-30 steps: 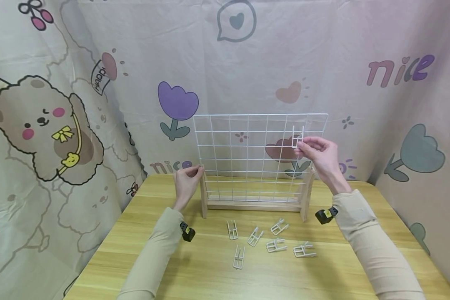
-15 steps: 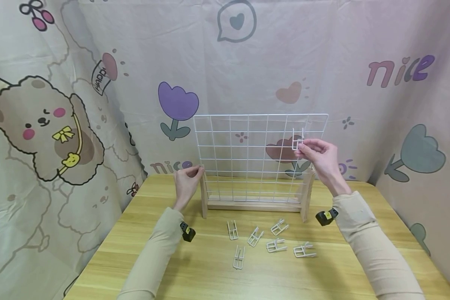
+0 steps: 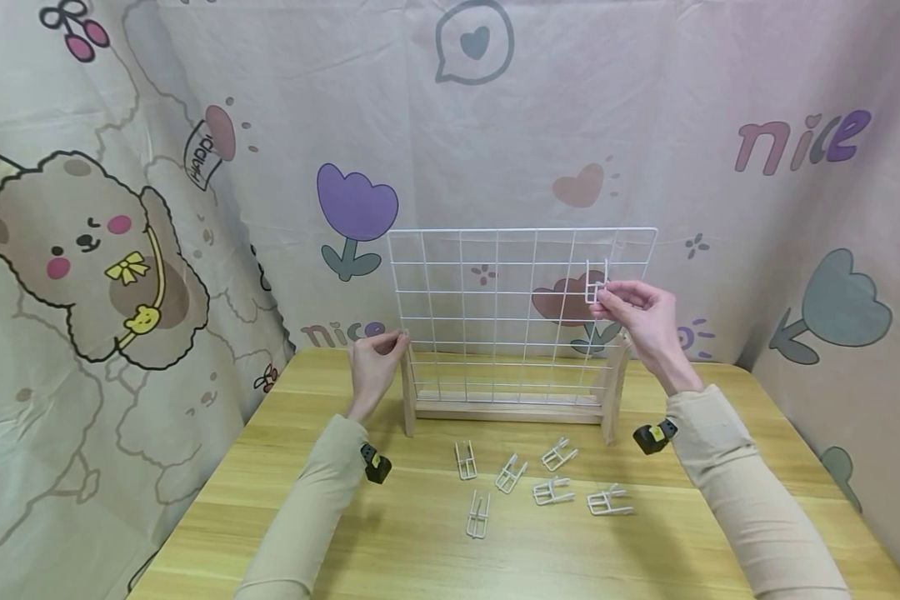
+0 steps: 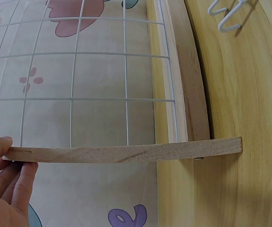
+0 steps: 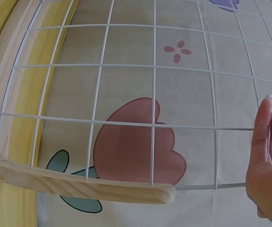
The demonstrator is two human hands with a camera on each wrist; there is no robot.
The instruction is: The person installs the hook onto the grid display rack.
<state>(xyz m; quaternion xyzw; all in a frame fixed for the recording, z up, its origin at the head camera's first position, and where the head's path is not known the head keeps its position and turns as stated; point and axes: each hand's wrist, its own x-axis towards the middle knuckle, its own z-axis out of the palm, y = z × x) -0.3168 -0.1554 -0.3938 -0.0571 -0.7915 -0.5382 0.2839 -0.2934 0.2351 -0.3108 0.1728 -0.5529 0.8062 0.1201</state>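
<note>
A white wire grid (image 3: 521,229) stands upright in a light wooden base (image 3: 510,413). My left hand (image 3: 372,368) pinches the top end of the base's left upright (image 4: 102,153), thumb on one side and fingers on the other in the left wrist view. At the upper right of the grid, my right hand (image 3: 647,321) pinches a white double-prong wire hook (image 3: 589,289) between thumb and fingers. The hook's prongs point up, and it overlaps the grid wires in the head view. Only a bit of it shows above the fingertips (image 5: 265,106) in the right wrist view.
Several more white wire hooks (image 3: 477,515) lie scattered on the wooden table (image 3: 390,542) in front of the base. The base's right upright (image 3: 612,400) is below my right hand. A printed curtain (image 3: 465,150) hangs behind and at both sides.
My right hand has lowered slightly, bringing the hook a little further down in front of the grid. The left hand keeps its place on the upright.
</note>
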